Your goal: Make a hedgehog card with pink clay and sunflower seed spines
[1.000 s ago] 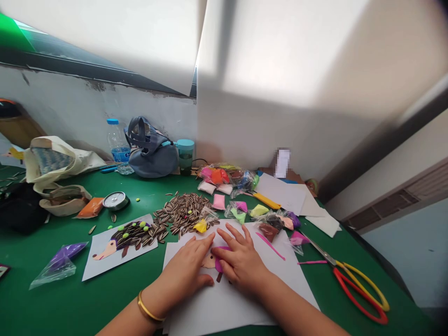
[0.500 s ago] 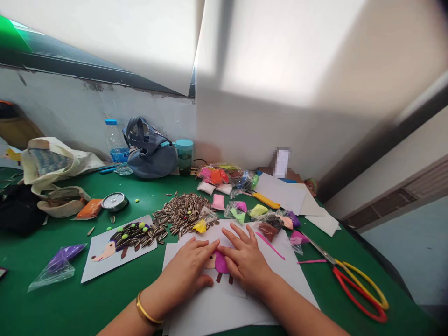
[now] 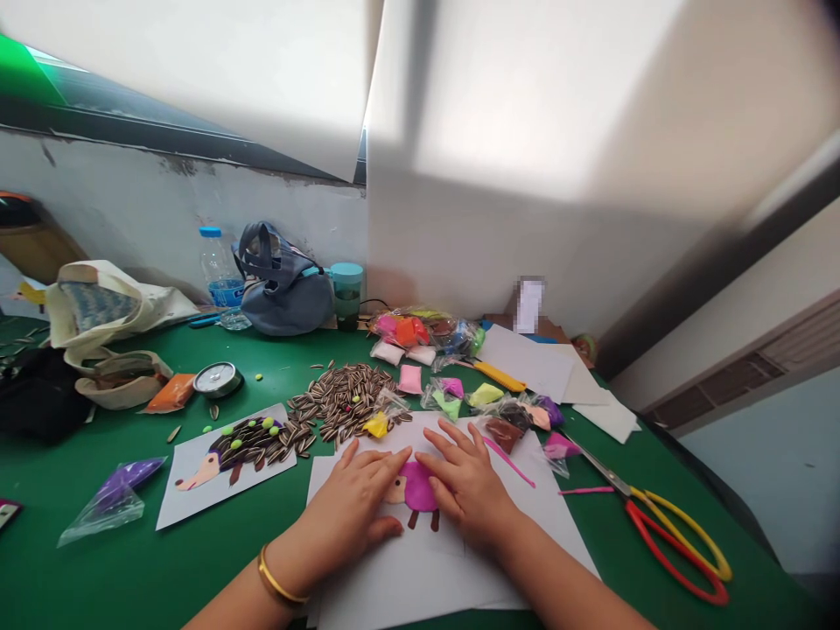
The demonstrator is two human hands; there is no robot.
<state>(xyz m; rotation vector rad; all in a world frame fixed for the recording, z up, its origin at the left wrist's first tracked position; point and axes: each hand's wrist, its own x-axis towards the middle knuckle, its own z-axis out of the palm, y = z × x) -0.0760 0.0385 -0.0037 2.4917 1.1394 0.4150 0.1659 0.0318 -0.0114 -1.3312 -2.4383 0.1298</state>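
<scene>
A small clay hedgehog with a magenta body [image 3: 421,487], peach face and two brown legs lies flat on white paper [image 3: 400,577]. Over its face side rests my left hand [image 3: 358,499], fingers stretched out and holding nothing. My right hand [image 3: 469,481] lies spread across the body's right edge, also holding nothing, and hides part of that side. To the left, a finished-looking hedgehog picture [image 3: 229,459] has sunflower seeds and green clay dots on its back. Loose sunflower seeds [image 3: 347,398] are heaped behind my left hand.
Scissors [image 3: 649,516] with red and yellow handles lie at right, near a yellow-handled cutter [image 3: 500,376]. Bagged clay, including a purple bag [image 3: 115,494], is scattered about. A blue bag [image 3: 285,289], bottle [image 3: 221,271] and cup [image 3: 346,293] stand along the wall.
My right hand has shifted slightly right, so more of the magenta body shows. My left hand stays nearly in place. The view has moved a little.
</scene>
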